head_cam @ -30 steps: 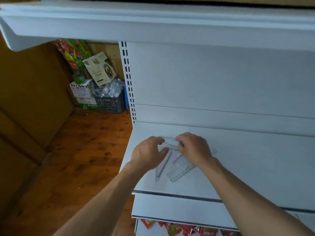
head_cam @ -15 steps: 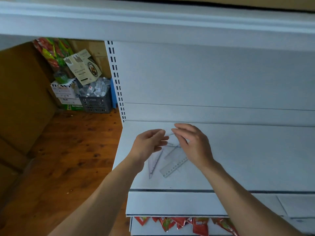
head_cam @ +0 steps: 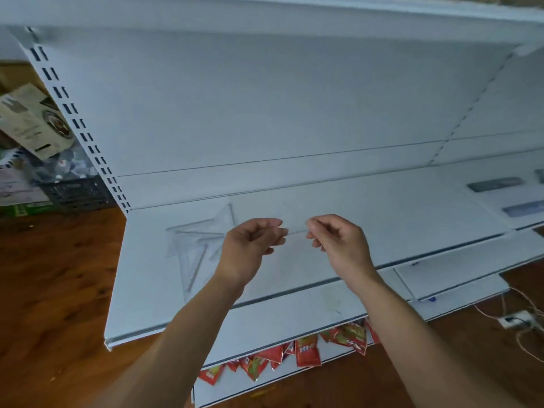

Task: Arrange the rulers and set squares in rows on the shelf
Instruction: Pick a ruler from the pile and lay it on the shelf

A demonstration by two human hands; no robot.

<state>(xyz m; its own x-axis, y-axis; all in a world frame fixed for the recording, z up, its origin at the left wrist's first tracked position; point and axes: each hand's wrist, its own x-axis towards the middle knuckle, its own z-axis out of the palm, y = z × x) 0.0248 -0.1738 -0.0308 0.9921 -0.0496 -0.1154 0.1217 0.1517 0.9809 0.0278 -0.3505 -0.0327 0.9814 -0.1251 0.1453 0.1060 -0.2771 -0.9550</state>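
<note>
Down nearest me, red snack packets [head_cam: 306,351] hang in a row under the front lip of the white shelf [head_cam: 382,219], and off to my right a tangle of thin cords [head_cam: 518,316] lies on the wooden floor [head_cam: 53,290]. Above the shelf's front half both my forearms reach in. My left hand [head_cam: 250,245] and right hand [head_cam: 338,242] are raised side by side with a small gap between them. Each has its fingers curled and its thumb and forefinger pinched on an end of a clear piece [head_cam: 296,231]. It spans the gap as a faint line, too blurred for me to tell ruler from set square. Just left of my left hand, a loose pile of clear set squares and rulers [head_cam: 200,240] lies flat on the shelf, overlapping at odd angles near its left end. Farther along to the right, two grey oblong items [head_cam: 494,184] lie on the shelf, well apart from the pile. Behind it all stands the white back panel [head_cam: 235,113]. Past its slotted left upright, a dark plastic crate [head_cam: 79,192] and a tilted cardboard box [head_cam: 29,122] sit on the floor.
</note>
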